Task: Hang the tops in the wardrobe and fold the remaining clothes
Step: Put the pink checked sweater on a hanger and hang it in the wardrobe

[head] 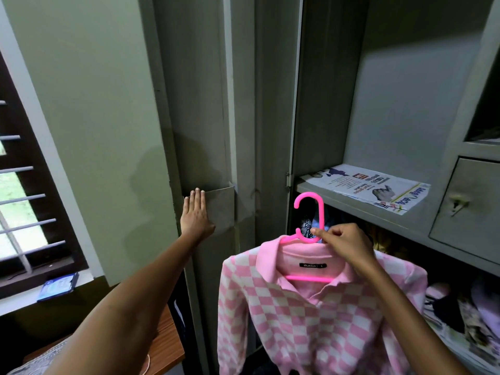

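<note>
Pink checkered top [311, 315] is hanging lower centre on its hanger [311, 220], whose neck the right hand [343, 244] is pinching; the left hand [196, 215] is pressing flat-fingered against the wardrobe door [205, 117].

Place: home bedroom, looking lived-in.
Showing it: steel wardrobe [400, 109] w/ clothes piling on shelves, barred window [24, 201] sitting beside.

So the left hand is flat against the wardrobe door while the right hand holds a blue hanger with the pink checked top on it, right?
Not quite: the hanger is pink, not blue, as the head view shows. The rest holds: the left hand lies flat against the wardrobe door, and the right hand holds the hanger carrying the pink checked top.
</note>
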The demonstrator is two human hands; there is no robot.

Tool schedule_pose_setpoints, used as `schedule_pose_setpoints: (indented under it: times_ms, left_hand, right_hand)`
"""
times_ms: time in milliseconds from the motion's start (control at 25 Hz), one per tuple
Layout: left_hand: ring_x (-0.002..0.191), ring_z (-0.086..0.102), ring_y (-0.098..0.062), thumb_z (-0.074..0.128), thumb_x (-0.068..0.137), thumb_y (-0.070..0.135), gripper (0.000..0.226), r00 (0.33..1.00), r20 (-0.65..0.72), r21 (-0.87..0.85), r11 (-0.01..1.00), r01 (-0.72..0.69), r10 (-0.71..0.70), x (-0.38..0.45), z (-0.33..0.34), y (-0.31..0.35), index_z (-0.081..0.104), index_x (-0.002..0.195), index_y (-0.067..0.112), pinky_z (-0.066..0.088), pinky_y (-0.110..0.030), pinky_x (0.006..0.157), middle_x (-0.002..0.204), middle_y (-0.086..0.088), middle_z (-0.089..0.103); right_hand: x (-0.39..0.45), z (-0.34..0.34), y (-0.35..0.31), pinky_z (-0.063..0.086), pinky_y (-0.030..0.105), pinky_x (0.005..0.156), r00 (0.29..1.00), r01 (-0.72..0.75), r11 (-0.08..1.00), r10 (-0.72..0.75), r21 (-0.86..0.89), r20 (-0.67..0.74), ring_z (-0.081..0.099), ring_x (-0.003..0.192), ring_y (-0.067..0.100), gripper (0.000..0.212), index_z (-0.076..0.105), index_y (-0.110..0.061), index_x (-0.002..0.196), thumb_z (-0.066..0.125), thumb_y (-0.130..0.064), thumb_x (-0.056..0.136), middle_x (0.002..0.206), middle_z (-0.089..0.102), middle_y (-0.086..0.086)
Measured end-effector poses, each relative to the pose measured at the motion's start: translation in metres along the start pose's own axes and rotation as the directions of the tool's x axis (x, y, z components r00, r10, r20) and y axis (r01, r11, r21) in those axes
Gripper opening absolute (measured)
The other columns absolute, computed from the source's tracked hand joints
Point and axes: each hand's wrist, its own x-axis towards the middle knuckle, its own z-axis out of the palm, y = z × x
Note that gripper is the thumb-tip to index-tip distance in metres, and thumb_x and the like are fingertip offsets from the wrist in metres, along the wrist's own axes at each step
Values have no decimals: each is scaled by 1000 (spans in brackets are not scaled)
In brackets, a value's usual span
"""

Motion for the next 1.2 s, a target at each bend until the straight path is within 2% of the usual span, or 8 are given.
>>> schedule_pose_setpoints:
  times_ms: [560, 640, 680, 800, 920, 1000, 1120, 1200]
  left_hand:
    - [144, -15, -28, 48, 88, 42, 93, 998, 16, -21, 998, -55, 56, -10, -6, 13, -11, 148, 2, -7, -40, 118, 155, -16, -17]
    - [145, -8, -28, 45, 94, 42, 80, 992, -31, -160, 979, -127, 123, -11, -22, 35, 2, 149, 2, -5, -41, 118, 157, -16, -7]
    - [146, 3, -28, 43, 96, 40, 69, 979, -76, -332, 921, -202, 188, -11, -35, 52, 19, 147, 2, 0, -40, 117, 157, -15, 8]
    - [117, 54, -20, 52, 95, 29, 34, 836, -112, -796, 455, -400, 538, -27, -87, 106, 60, 119, 5, 36, -27, 100, 125, -12, 60]
    - [91, 57, -10, 66, 85, 33, 37, 588, -21, -894, 249, -374, 808, -49, -109, 151, 64, 110, 5, 46, -32, 87, 108, -13, 67]
    - [80, 53, -8, 68, 78, 41, 50, 566, -113, -841, 225, -492, 816, -57, -104, 181, 61, 107, 1, 46, -37, 77, 95, -15, 66]
    - [61, 45, 10, 66, 87, 14, 21, 588, -311, -851, 57, -522, 747, -67, -100, 219, 65, 101, -1, 37, -17, 62, 74, 7, 58]
    - [61, 44, 8, 65, 87, 14, 22, 608, -404, -841, -15, -541, 683, -70, -103, 237, 68, 105, 0, 37, -20, 62, 77, -1, 64]
  right_hand:
    - [-8, -5, 6, 22, 28, 51, 998, -60, 997, 61, 37, -24, 31, 45, 14, 60, 36, -14, 42, 70, -50, 75, 42, 31, -2]
    - [-8, -9, 7, 22, 27, 50, 997, -71, 997, 73, 43, -28, 31, 45, 14, 59, 37, -14, 42, 70, -50, 76, 42, 32, -2]
    - [-9, -13, 7, 21, 27, 49, 996, -80, 996, 81, 41, -39, 31, 45, 14, 58, 37, -14, 43, 70, -49, 76, 42, 32, -2]
    - [-8, -28, 9, 17, 27, 47, 988, -121, 993, 121, 11, -97, 27, 43, 12, 57, 38, -14, 45, 68, -50, 77, 41, 27, -3]
    - [-7, -46, 17, 17, 29, 49, 978, -176, 984, 176, 14, -112, 27, 46, 14, 52, 46, -15, 49, 68, -55, 76, 46, 30, 0]
    - [-6, -59, 28, 19, 29, 52, 969, -206, 977, 211, 47, -132, 29, 48, 15, 51, 50, -16, 50, 68, -57, 73, 47, 32, 1]
    - [-9, -79, 45, 19, 30, 56, 958, -212, 971, 230, 111, -174, 28, 49, 15, 50, 49, -17, 48, 70, -55, 72, 46, 31, -1]
    - [-12, -97, 50, 16, 30, 54, 963, -194, 970, 216, 143, -159, 24, 49, 14, 53, 41, -18, 44, 71, -49, 75, 45, 26, -5]
